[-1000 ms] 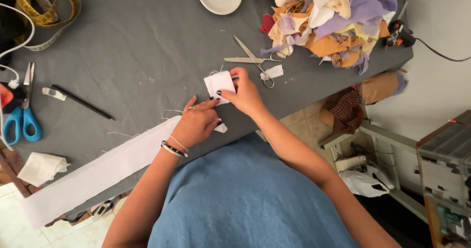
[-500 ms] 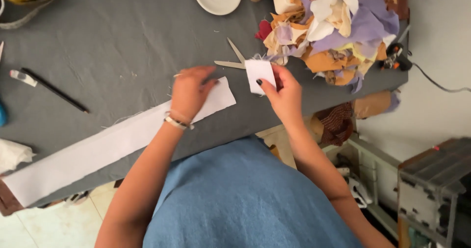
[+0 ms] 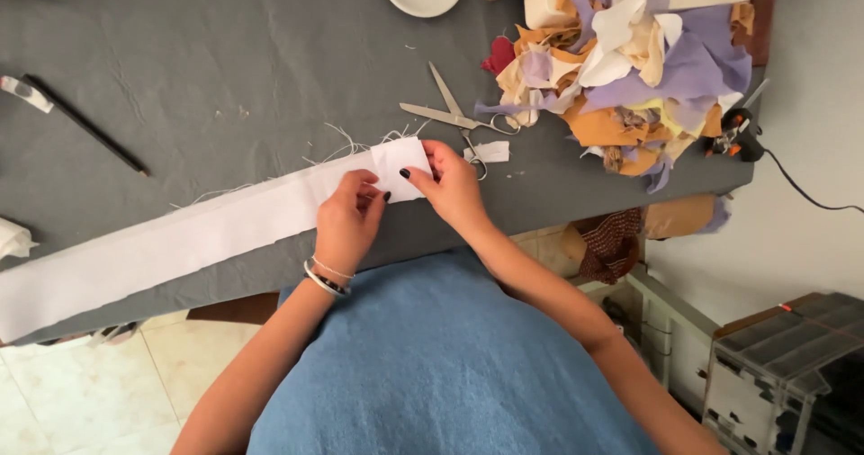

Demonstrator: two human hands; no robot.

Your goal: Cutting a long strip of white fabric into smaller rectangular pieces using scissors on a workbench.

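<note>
1. Grey cloth-covered surface [image 3: 198,68]; pale tiled floor below.
2. Left hand [image 3: 346,221] and right hand [image 3: 450,185] both pinch the long white fabric strip's [image 3: 180,239] right end.
3. Scissors [image 3: 454,113], scrap pile [image 3: 630,68] lie nearby.

White fabric strip [image 3: 180,239], grey tablecloth [image 3: 225,59], purple-orange scraps [image 3: 630,68], perhaps checked brown cloth [image 3: 612,239].

Home sewing or tailoring workspace. We note a grey cloth-covered worktable [image 3: 180,68], metal scissors [image 3: 454,117], a heap of fabric scraps [image 3: 630,59] in purple, orange and cream, a long white fabric strip [image 3: 180,239], and tiled flooring [image 3: 108,374].
</note>
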